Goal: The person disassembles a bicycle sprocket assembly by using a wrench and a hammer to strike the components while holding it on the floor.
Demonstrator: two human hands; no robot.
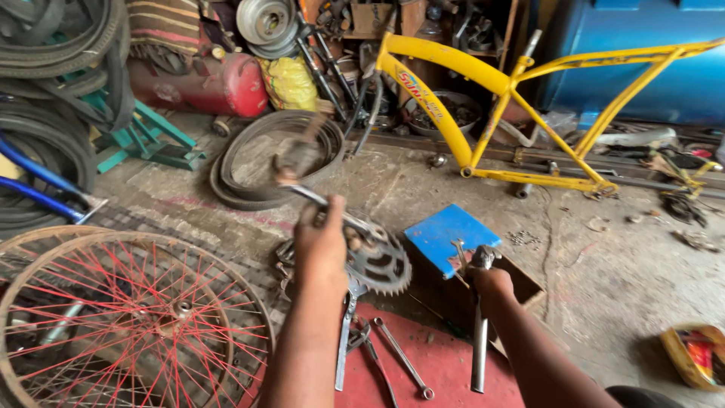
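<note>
A bicycle crank with toothed chainring (375,261) is held up by the left hand (320,245), whose fingers are closed round the crank arm near the chainring; the far end of the arm, with its pedal, is blurred. The right hand (489,281) is closed round the upper end of a grey metal bar (479,344), held nearly upright beside a blue-topped wooden box (445,234). Spanners (404,369) are seen lying on a red mat (445,370) below the hands. A red-spoked wheel (128,325) is noted at the left, and a yellow bicycle frame (521,98) stands well apart behind.
</note>
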